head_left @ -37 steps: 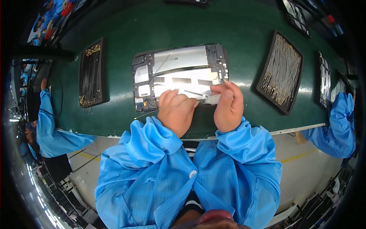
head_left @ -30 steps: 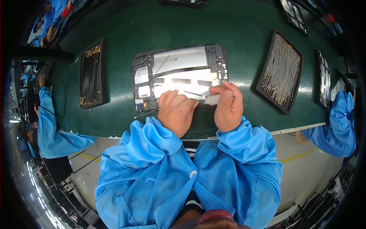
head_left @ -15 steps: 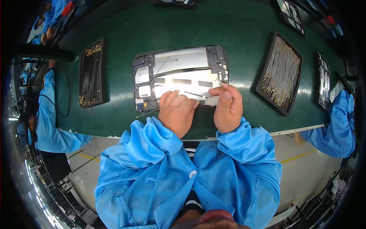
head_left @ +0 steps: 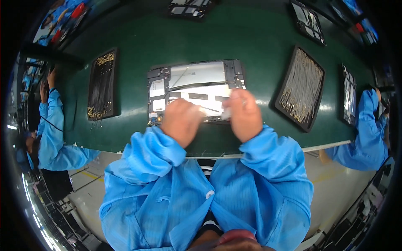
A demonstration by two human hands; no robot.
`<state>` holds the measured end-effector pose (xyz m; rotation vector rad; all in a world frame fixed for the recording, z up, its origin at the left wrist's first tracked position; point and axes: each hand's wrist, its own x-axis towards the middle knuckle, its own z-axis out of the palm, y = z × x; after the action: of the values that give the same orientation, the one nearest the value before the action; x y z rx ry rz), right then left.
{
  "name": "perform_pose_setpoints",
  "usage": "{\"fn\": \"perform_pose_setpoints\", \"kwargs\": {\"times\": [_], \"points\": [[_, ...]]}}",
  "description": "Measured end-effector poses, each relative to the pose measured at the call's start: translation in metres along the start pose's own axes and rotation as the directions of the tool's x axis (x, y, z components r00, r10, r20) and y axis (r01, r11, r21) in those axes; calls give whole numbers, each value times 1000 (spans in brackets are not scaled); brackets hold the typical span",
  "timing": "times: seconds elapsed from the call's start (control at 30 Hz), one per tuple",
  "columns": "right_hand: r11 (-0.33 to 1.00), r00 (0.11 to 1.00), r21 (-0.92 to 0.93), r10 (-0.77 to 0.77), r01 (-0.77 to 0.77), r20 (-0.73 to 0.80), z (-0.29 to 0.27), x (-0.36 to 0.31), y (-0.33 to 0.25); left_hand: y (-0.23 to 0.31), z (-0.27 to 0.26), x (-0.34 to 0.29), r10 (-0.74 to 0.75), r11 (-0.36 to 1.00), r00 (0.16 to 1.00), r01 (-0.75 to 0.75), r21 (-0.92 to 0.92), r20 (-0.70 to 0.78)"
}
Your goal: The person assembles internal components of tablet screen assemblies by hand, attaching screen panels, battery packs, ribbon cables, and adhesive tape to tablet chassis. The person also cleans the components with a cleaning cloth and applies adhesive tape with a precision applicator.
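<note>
An opened tablet (head_left: 197, 72) lies on the green table in front of me, showing silver battery panels, black frame parts and small boards. My left hand (head_left: 183, 121) is over its near edge, left of the middle. Its fingers are bent and smeared by motion, so I cannot see whether they hold anything. At the tablet's near right part, my right hand (head_left: 245, 113) is closed, thumb and fingers together. A small whitish thing (head_left: 226, 113) shows at its fingertips, too blurred to name. A thin grey cable (head_left: 181, 74) slants across the upper battery panel.
A black tray of dark cables with gold ends (head_left: 101, 85) stands at the left. Another tray (head_left: 321, 90), full of grey cables, is at the right. More opened tablets (head_left: 307, 21) lie at the far side and right edge. Co-workers' blue sleeves (head_left: 370, 134) flank the table.
My left hand has moved slightly left and its fingers have lifted into a blur. The right hand stays by the tablet's near right part. The whole view has shifted a little.
</note>
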<state>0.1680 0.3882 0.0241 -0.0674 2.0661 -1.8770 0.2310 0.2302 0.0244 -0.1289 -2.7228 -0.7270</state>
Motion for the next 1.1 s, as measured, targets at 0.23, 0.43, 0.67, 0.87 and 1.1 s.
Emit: {"fn": "perform_pose_setpoints", "kwargs": {"times": [0.23,0.43,0.67,0.87,1.1], "points": [[946,949,79,316,-313,-21,-64,-4,6,-82,-40,-46,-739,320,567,771,-550,364],[798,730,-178,600,-576,326,-56,-12,-2,-97,-46,-24,-776,73,399,825,-560,487],[612,731,402,541,-681,417,15,-2,-25,-53,-62,14,-634,-435,622,204,-877,459],[752,806,351,391,-558,444,81,18,-59,-13,-67,38,-503,-355,624,482,-801,598],[559,744,-491,-520,668,420,51,32,-36,-79,-104,76,-709,-272,620,198,-942,335]]}}
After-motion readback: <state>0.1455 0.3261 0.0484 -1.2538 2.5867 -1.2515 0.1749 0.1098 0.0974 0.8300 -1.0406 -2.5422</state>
